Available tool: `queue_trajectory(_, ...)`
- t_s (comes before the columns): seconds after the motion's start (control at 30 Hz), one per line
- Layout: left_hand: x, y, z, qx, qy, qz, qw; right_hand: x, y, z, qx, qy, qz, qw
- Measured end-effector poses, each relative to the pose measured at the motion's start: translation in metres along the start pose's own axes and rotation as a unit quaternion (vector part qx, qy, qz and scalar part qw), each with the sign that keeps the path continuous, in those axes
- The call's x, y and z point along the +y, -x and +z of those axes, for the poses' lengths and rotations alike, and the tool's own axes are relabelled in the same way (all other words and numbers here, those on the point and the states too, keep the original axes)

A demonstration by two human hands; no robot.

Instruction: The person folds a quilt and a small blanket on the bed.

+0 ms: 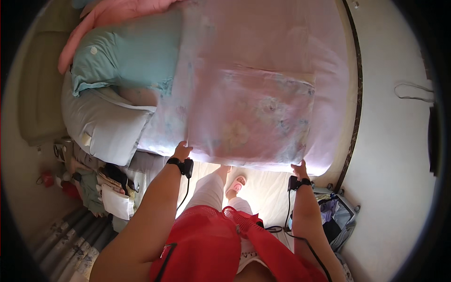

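Note:
A pink floral cloth [256, 120], rectangular with pale flowers and folds, lies spread across the near side of the bed. At its near left corner my left hand [182, 151] has its fingers closed on the edge. My right hand [299, 168] grips the near right corner in the same way. Between the two hands the cloth's near edge runs along the bedside. Under it spreads a pale pink bed sheet [329, 94]. Both wrists wear a black strapped device with a cable.
At the left of the bed sit a teal pillow [136, 51] and a grey pillow [108, 127], with a coral blanket [112, 11] behind. Piled clothes [115, 192] lie lower left. An open bag of clothes [336, 216] stands at the right. A pink slipper [236, 185] is on my foot.

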State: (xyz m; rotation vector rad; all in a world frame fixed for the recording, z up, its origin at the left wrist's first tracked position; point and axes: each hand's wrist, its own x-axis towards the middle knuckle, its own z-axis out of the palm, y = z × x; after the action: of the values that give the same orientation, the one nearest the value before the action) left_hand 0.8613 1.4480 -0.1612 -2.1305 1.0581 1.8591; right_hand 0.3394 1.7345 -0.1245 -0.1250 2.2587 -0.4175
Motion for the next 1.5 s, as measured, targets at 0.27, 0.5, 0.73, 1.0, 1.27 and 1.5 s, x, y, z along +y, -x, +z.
queue_trajectory(0.27, -0.024, -0.004, -0.015, 0.015, -0.084, 0.038, 0.996, -0.047, 0.017, 0.016, -0.099, -0.128, 0.081, 0.984)
queue_trajectory(0.5, -0.049, -0.013, -0.033, -0.02, -0.033, 0.057, 0.998, -0.061, 0.019, 0.017, -0.102, -0.11, 0.053, 0.987)
queue_trajectory(0.73, -0.079, -0.025, -0.064, -0.024, -0.547, 0.403, 0.734, -0.061, 0.011, 0.029, -0.084, -0.122, 0.071, 0.986)
queue_trajectory(1.0, -0.039, 0.039, -0.021, 0.099, 0.029, 0.065, 0.993, -0.071, 0.041, 0.011, -0.118, -0.185, 0.032, 0.975)
queue_trajectory(1.27, -0.007, 0.087, -0.031, -0.051, 0.115, 0.081, 0.989, -0.097, 0.08, -0.033, -0.138, -0.116, -0.059, 0.982)
queue_trajectory(1.5, 0.051, 0.176, -0.093, -0.041, 0.092, 0.207, 0.973, -0.163, 0.161, -0.127, -0.093, -0.279, -0.238, 0.926)
